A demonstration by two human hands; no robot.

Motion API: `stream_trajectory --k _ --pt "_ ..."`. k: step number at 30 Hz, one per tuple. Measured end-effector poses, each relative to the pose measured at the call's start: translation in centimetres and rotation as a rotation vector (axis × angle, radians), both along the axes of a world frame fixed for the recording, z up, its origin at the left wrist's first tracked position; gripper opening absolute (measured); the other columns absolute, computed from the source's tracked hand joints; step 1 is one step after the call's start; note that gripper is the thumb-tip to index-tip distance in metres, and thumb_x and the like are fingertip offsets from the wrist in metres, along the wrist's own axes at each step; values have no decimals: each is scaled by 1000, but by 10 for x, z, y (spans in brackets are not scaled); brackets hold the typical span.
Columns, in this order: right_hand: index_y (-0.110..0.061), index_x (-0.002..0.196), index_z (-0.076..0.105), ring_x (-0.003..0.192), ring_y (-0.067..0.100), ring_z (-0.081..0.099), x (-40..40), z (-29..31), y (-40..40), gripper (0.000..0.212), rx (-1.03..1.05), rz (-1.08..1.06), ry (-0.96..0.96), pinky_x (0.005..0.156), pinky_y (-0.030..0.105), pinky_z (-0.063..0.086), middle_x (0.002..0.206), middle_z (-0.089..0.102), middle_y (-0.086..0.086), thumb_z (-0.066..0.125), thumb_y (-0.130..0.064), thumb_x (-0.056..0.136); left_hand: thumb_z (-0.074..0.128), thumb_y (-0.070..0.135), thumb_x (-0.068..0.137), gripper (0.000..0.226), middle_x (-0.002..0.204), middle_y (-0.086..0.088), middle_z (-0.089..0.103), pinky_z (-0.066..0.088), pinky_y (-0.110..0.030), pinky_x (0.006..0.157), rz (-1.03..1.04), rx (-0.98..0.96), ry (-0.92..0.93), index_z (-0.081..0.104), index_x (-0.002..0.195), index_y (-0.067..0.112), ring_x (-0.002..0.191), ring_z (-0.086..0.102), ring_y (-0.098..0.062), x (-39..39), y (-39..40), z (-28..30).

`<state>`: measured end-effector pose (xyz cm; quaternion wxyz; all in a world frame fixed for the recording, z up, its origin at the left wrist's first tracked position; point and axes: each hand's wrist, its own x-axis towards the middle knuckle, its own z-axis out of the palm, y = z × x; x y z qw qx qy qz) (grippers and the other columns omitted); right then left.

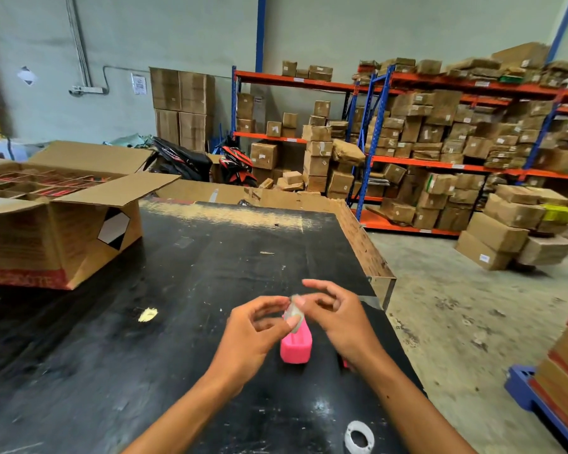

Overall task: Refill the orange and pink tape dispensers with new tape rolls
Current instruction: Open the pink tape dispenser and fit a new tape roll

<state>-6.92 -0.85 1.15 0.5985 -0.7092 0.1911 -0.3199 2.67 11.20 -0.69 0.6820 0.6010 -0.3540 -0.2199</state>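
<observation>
Empty core [359,436]: lying on the bench [210,257] nearest the camera.
Left hand [253,332]: pinching a clear tape roll [294,314].
Pink dispenser [295,347]: standing beneath, apparently being loaded.
Right hand [338,317]: fingering the roll's edge.
Orange dispenser: not showing; status unclear.

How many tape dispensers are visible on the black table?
1. The pink tape dispenser stands near the table's right edge, below both hands. No orange one shows; a red bit beside the right wrist may be another, mostly hidden.

Warehouse: racks [440,83] of cartons [492,231]
</observation>
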Motion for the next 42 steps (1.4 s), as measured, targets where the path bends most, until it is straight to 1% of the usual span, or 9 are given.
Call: stream_trajectory --k 5,9,18,25,29,33,36,39,42 --pt "-12 107 66 80 11 70 -4 6 -4 33 -58 -9 86 70 16 55 89 73 9 76 -12 76 77 8 74 39 106 -6 72 58 -27 82 -51 21 -64 65 111 12 90 71 -25 1 0 -2" --pt "-9 101 69 77 18 72 -8 1 -4 31 12 -19 229 65 23 58 95 75 16 74 -30 78 78 6 73 44 108 -5 70 58 -22 80 -97 3 -107 63 113 18 95 71 -22 5 -2 -9" --pt "-5 94 68 68 17 70 -2 -9 -18 21 -32 -125 222 63 29 57 80 74 13 74 -17 78 80 9 71 60 116 7 66 53 -18 89 -58 -21 -301 54 121 29 104 66 -6 7 -23 -25" --pt "-11 86 72 68 15 59 31 -29 -53 15 -308 -308 451 68 28 49 67 64 1 75 -19 73 75 10 73 70 137 -2 54 44 -12 94 -54 310 -292 46 137 14 119 52 -8 39 -58 -56" --pt "-9 81 75 68 11 59 44 -37 -54 14 -373 -285 527 47 4 35 81 74 6 71 -21 77 79 27 69 62 122 5 68 49 -35 102 -100 375 -317 58 127 21 110 64 -8 44 -63 -73" --pt "-12 70 73 67 14 62 53 -42 -55 11 -408 -259 519 61 22 46 72 74 7 72 -21 75 80 32 70 53 111 7 72 52 -27 95 -64 358 -301 64 119 19 102 66 -5 45 -63 -84" --pt "-21 58 64 64 19 61 57 -52 -54 17 -466 -213 553 63 29 48 60 63 2 70 -21 74 81 27 70 44 103 9 74 49 -8 84 -69 326 -290 64 111 32 97 67 -1 42 -61 -84" --pt "-23 54 56 61 18 58 57 -63 -52 24 -507 -194 567 57 27 43 58 59 -2 70 -23 74 81 23 69 51 93 19 73 45 -2 79 -56 299 -283 60 112 42 94 66 5 41 -61 -83" --pt "-22 53 56 54 8 53 55 -70 -60 27 -274 -145 504 51 19 42 58 59 -3 75 -14 71 82 23 69 53 89 27 69 43 -1 79 -45 307 -263 51 100 54 91 63 14 43 -62 -87"
